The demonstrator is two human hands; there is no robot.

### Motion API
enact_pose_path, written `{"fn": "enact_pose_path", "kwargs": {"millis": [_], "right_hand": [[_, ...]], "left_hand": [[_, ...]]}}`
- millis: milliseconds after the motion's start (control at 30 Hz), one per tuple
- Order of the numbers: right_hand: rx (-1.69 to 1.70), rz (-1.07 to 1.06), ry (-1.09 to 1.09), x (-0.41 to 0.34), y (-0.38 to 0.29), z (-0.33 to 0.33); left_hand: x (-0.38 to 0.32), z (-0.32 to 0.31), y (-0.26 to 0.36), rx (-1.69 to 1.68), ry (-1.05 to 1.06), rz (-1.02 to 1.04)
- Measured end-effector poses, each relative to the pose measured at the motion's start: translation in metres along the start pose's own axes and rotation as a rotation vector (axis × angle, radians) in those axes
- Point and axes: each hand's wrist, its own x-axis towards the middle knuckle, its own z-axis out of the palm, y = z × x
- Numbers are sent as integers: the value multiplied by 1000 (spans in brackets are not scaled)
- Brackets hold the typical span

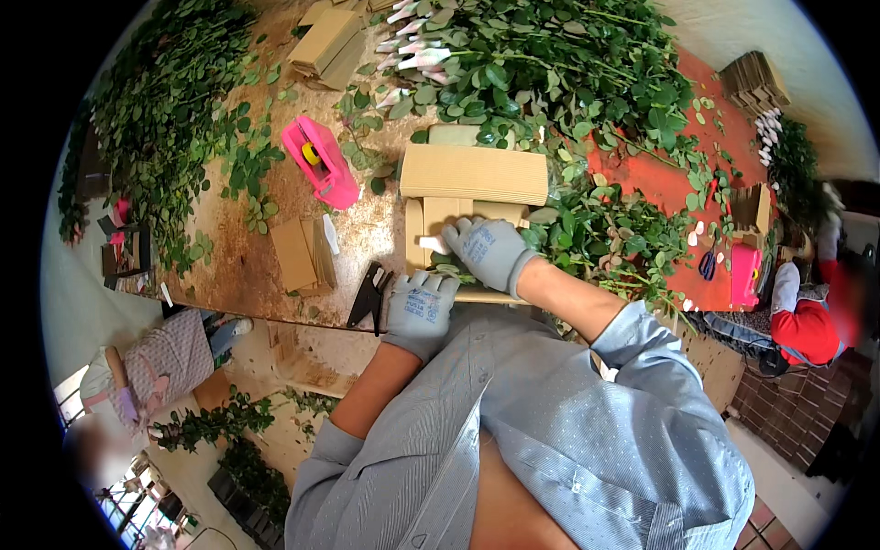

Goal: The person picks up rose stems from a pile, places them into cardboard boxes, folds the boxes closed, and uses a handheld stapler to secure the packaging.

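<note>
Both my hands wear grey gloves printed with blue marks. My right hand (491,251) lies over a corrugated cardboard wrapper (416,223), its fingers on a flower bud in a white sleeve (433,244). Green stems and leaves (467,276) show below that hand, partly covered by it. At the wrapper's near left corner, my left hand (421,306) has curled fingers; what lies under them is hidden. Just left of it rests a black stapler (370,295). A ridged cardboard sheet (474,173) lies across the wrapper's far end.
A pink tape dispenser (320,161) and cut cardboard pieces (302,254) lie leftward. Leafy stems (550,62) with white-sleeved buds (423,58) pile up at the back. Rightward are blue-handled scissors (707,265) and another pink dispenser (744,273). People stand at both sides.
</note>
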Motion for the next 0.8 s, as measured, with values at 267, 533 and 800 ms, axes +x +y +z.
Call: {"fn": "enact_pose_path", "kwargs": {"millis": [267, 533, 800], "right_hand": [[141, -53, 77, -12, 7, 19], [120, -23, 50, -6, 1, 14], [169, 40, 42, -7, 1, 15]], "left_hand": [[20, -54, -17, -440, -252, -8], [58, -36, -75, -232, -225, 31], [70, -32, -78, 81, -358, 180]]}}
